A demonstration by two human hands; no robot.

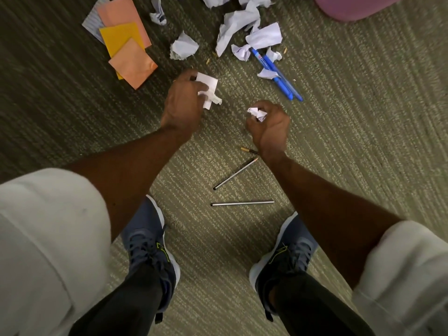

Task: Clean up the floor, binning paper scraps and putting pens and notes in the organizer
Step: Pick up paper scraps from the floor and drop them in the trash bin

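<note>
Paper scraps (209, 89) (257, 113) crumpled inside both hands (183, 103) (270, 128).

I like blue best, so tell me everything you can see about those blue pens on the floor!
The two blue pens lie side by side on the carpet, slanting away to the left. They look plastic: one is solid blue, the other is paler and see-through. A small paper scrap rests on them, and crumpled paper covers their far ends.
</note>
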